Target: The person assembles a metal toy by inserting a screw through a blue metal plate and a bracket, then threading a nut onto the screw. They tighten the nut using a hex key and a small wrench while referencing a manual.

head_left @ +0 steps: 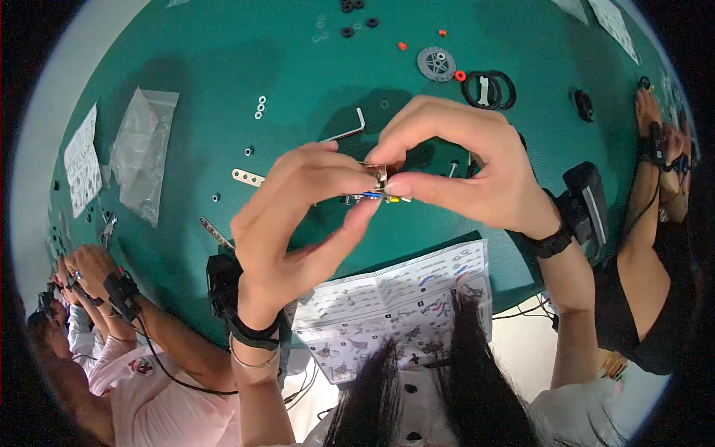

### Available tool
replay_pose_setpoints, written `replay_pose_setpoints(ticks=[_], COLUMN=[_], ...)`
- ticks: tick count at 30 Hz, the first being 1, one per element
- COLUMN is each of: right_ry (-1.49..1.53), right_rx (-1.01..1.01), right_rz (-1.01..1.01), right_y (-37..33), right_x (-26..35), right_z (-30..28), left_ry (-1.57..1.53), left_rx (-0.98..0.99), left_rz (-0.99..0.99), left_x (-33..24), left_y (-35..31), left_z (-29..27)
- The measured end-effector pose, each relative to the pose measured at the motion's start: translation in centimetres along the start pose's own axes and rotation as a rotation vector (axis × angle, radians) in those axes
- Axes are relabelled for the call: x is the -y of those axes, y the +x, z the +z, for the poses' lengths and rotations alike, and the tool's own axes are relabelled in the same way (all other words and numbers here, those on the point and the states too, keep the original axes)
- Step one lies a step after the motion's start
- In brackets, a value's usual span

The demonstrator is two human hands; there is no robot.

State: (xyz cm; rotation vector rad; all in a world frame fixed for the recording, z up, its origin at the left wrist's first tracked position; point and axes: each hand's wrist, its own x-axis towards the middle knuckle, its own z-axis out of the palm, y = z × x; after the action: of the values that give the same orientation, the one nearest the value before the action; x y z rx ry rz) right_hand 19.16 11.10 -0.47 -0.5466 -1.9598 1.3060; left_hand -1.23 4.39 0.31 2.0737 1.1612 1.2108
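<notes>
Nearest the person, a printed sheet (pixel 387 309) with drawings of parts lies at the near edge of a green table (pixel 216 74). Just beyond the sheet, a small metal piece (pixel 380 176) with blue and yellow bits along its lower side is held up over the table. The left hand (pixel 290 212) is closed on it from the left, thumb underneath and fingers on top; the right hand (pixel 477 160) pinches it from the right between thumb and bent forefinger. The fingers cover much of it, so its full shape cannot be told.

To the left of the sheet and a little beyond it lies a dark strip with holes (pixel 217 235). Well to the sheet's left is another person's hand (pixel 95 270). Farther beyond the sheet, on its left side, come a pale strip with holes (pixel 247 177), partly behind the left hand, a clear plastic bag (pixel 145 160) and three white nuts (pixel 260 108) in a row. Straight beyond the sheet is a bent hex key (pixel 347 135). Farther still, beyond the sheet's right side, lie black rings (pixel 509 89) and a grey wheel (pixel 436 65). Farthest beyond the sheet are several small black wheels (pixel 348 32).
</notes>
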Motion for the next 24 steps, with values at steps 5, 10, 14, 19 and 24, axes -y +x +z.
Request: replay_pose_setpoints(ticks=[5, 10, 14, 19, 24], right_ry=[0.073, 0.063, 0.045, -0.008, -0.058], right_rx=[0.025, 0.027, -0.002, 0.006, 0.019], right_rz=[0.035, 0.046, 0.056, 0.096, 0.101], right_y=[0.0, 0.0, -0.1, -0.1, 0.3], right_x=[0.0, 0.6, 0.8, 1.5, 1.6], right_z=[0.0, -0.2, 0.0, -0.2, -0.2], left_ry=[-0.077, 0.092, 0.218, 0.300, 0.317], left_rx=[-0.041, -0.006, 0.002, 0.007, 0.008], left_rz=[-0.024, 0.045, 0.064, 0.196, 0.194], left_x=[-0.3, -1.2, -1.8, -1.5, -1.4], left_y=[-0.4, -0.3, -0.6, -0.9, -0.9], left_z=[-0.1, -0.3, -0.2, -0.2, -0.2])
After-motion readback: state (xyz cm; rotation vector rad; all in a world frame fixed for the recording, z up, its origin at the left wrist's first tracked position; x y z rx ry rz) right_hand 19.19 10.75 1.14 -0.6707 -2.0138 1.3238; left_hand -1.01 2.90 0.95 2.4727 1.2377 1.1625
